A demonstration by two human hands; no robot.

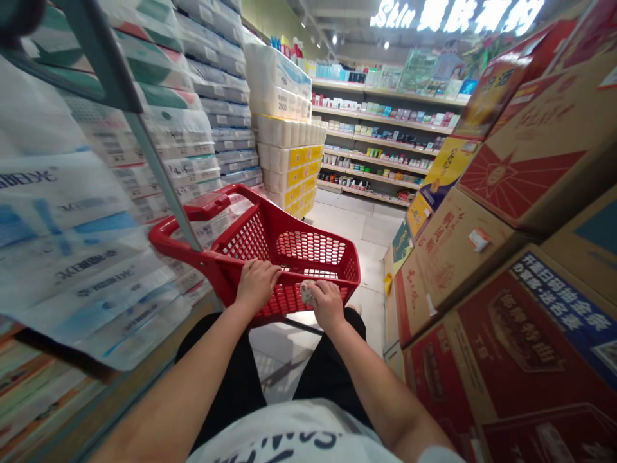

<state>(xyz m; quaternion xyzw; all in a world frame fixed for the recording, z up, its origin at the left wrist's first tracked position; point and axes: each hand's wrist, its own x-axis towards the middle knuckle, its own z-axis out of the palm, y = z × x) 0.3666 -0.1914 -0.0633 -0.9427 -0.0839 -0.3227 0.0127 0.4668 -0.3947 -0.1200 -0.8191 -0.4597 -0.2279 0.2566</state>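
A red plastic shopping cart (313, 241) stands side-on before me, its basket walls pierced with holes. My left hand (259, 283) is closed over the cart's near side rim. A little to the right, my right hand (330, 302) is closed on a small crumpled whitish cloth (307, 292) with darker marks, held at the same rim. Its fingers partly cover the cloth. The cart's push handle (166, 238) points left, and a grey pole (157, 177) rises from beside it. Only a few pale bits show through the basket's holes; the floor of the basket is mostly hidden.
Tall stacks of wrapped tissue packs (96, 257) line the left. Toilet roll packs (289, 148) stand behind the cart. Cardboard boxes (520, 334) are piled high on the right. Shelves of small cosmetics (385, 116) fill the back, beyond a pale tiled aisle (371, 251).
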